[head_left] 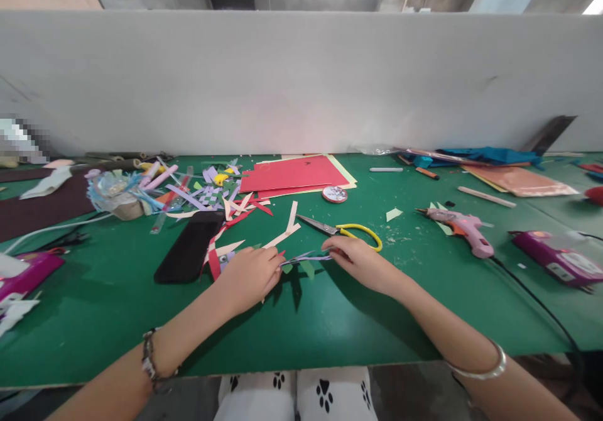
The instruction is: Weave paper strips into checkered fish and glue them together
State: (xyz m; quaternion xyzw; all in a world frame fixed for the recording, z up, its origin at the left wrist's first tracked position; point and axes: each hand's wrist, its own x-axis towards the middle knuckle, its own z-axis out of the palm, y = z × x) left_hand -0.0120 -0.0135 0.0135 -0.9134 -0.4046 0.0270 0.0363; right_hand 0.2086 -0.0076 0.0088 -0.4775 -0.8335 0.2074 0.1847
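Observation:
Above the front of the green table, my left hand (249, 276) is closed on woven paper strips (304, 259) in purple and green. Its fingers cover much of that bundle. My right hand (360, 259) pinches the other end of a purple strip, fingers curled together. Just beyond the right hand lie scissors (358, 227) with yellow handles, blades pointing left. Red and cream strips (214, 254) stick out behind my left hand. A black phone (191, 248) rests left of that hand. Cream paper strips (285, 229) lie on the table between the phone and the scissors.
Red paper sheets (296, 176) lie at the back, with a round tin (334, 193) on their edge. A pink glue gun (464, 229) with a black cable sits at right, near a purple device (558, 257). Paper scraps (214, 188) are heaped at left. A white partition (301, 82) closes the back.

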